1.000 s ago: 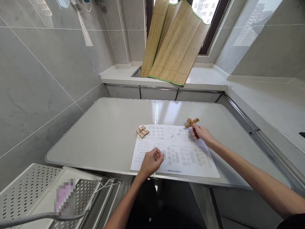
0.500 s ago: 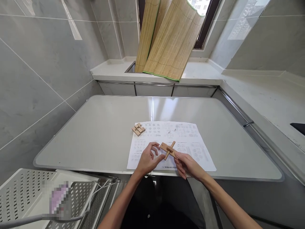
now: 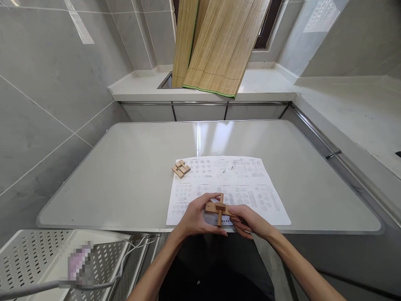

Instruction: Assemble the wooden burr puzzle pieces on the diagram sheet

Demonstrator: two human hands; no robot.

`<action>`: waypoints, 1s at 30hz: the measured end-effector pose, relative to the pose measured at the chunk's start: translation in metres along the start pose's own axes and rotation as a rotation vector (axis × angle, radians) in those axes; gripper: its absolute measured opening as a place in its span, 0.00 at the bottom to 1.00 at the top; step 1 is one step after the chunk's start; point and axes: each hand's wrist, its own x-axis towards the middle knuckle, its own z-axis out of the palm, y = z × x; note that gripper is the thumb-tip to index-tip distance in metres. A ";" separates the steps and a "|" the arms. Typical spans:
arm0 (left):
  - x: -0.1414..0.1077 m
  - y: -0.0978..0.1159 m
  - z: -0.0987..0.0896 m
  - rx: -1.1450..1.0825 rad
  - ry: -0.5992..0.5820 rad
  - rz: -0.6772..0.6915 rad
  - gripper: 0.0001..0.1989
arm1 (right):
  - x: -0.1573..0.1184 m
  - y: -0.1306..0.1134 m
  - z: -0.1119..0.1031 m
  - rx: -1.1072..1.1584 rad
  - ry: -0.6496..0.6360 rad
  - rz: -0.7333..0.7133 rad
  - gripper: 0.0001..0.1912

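Both hands hold a cross-shaped wooden puzzle (image 3: 212, 207) over the near edge of the printed sheet (image 3: 216, 167). It has a flat bar lying sideways, a small block at its middle and a round rod (image 3: 219, 219) running across. My left hand (image 3: 194, 215) spans the rod, with fingertips at its far end and the thumb by its near end. My right hand (image 3: 250, 219) pinches the bar's right end, thumb on top and fingers curled beneath. At the sheet's far left corner lies a small group of interlocked wooden blocks (image 3: 181, 169).
A white folding table (image 3: 119, 179) with a centre seam is in front of me. A perforated white rack (image 3: 34, 255) with a cable stands at lower left. Bamboo mats (image 3: 219, 54) lean on the ledge (image 3: 140, 85) by the window, with tiled wall (image 3: 62, 62) at left.
The wooden puzzle has turned so its bar lies nearly level and its rod points toward me. It moved slightly nearer. My left fingers have come onto the rod's ends.
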 end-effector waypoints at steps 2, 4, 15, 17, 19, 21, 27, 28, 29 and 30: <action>-0.001 0.001 0.000 0.023 0.007 -0.022 0.48 | 0.001 0.001 0.001 -0.007 0.007 -0.001 0.28; -0.001 0.001 0.001 0.035 0.023 -0.038 0.47 | 0.001 0.001 0.003 -0.026 0.053 -0.019 0.27; 0.002 -0.002 0.008 0.069 0.064 -0.099 0.47 | 0.006 0.016 0.016 -0.056 0.381 -0.183 0.21; 0.003 -0.003 0.008 0.064 0.065 -0.094 0.46 | 0.007 0.017 0.017 -0.059 0.408 -0.201 0.20; 0.004 -0.003 0.008 0.067 0.067 -0.083 0.46 | 0.007 0.018 0.018 -0.056 0.428 -0.207 0.20; 0.005 -0.003 0.008 0.073 0.071 -0.078 0.47 | 0.008 0.018 0.019 -0.045 0.440 -0.205 0.20; 0.006 -0.002 0.010 0.095 0.062 -0.084 0.48 | 0.008 0.017 0.019 -0.042 0.455 -0.205 0.20; 0.006 -0.002 0.010 0.093 0.064 -0.085 0.47 | 0.008 0.016 0.019 -0.046 0.451 -0.202 0.20; 0.006 -0.002 0.010 0.090 0.067 -0.088 0.47 | 0.008 0.016 0.018 -0.051 0.447 -0.199 0.21; 0.006 -0.002 0.010 0.086 0.067 -0.094 0.47 | 0.008 0.015 0.018 -0.056 0.444 -0.198 0.21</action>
